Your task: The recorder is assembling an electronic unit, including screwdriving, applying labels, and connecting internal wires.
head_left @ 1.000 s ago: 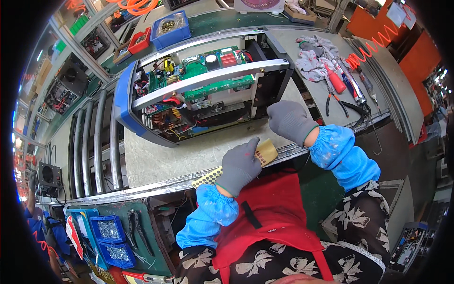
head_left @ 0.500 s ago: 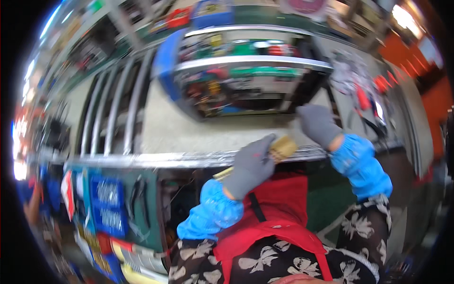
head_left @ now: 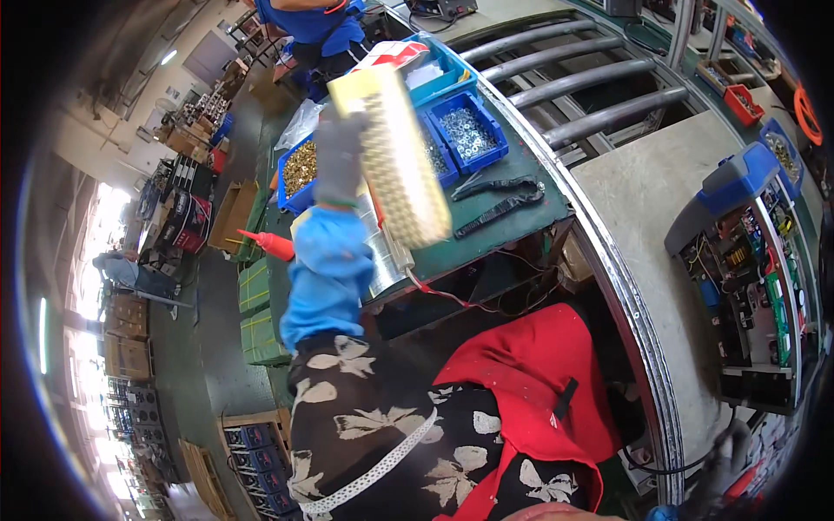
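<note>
My left hand (head_left: 340,161), in a grey glove and blue sleeve cover, is raised over the green side bench (head_left: 512,217). It is closed on a pale yellow wooden brush (head_left: 401,165), blurred by motion, with rows of tufts along one face. Below the brush lie a black-handled hand tool (head_left: 499,204) and a blue bin of washers (head_left: 469,130). Low at the right rim my right hand (head_left: 725,460), also gloved, is near a red-handled tool (head_left: 745,482). Its fingers are too dark and smeared to read.
An open-sided device with circuit boards and a blue end panel (head_left: 738,182) stands on the pale worktop (head_left: 651,191). Metal rollers (head_left: 599,91) lie beyond. A bin of brass-coloured parts (head_left: 300,169) and a red bottle (head_left: 269,245) are at left. A co-worker (head_left: 313,26) stands at the far end.
The view has swung left. My left hand has carried the brush from the worktop's front edge to above the side bench. My right hand is now at the lower right rim.
</note>
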Motion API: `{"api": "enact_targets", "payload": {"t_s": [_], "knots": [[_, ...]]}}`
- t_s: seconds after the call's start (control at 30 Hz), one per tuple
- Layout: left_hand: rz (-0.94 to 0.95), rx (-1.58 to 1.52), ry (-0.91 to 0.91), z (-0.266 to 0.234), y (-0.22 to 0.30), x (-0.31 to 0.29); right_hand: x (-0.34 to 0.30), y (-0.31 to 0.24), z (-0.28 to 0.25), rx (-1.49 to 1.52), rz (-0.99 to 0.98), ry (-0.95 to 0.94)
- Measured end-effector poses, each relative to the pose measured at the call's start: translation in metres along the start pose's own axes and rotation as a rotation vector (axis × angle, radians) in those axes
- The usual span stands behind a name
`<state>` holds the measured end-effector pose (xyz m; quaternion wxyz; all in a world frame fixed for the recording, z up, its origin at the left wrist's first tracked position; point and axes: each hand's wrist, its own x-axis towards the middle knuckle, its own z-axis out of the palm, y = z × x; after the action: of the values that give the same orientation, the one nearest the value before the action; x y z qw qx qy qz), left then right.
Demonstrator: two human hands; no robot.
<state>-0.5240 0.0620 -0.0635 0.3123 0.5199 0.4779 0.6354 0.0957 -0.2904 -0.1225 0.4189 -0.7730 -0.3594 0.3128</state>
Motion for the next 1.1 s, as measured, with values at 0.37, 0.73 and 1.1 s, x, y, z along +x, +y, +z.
{"api": "enact_targets", "payload": {"t_s": [0.37, 0.73, 1.1], "knots": [[0.024, 0.679, -0.309, 0.025, -0.017, 0.064, 0.125, -0.034, -0.081, 0.12, -0.276, 0.765], [0.043, -0.011, -1.09, 0.401, 0.062, -0.124, 0.202, -0.027, -0.096, 0.715, -0.05, 0.261], [0.193, -0.016, -0.918, 0.501, 0.031, -0.117, 0.186, 0.025, -0.062, 0.646, -0.379, 0.462]]}}
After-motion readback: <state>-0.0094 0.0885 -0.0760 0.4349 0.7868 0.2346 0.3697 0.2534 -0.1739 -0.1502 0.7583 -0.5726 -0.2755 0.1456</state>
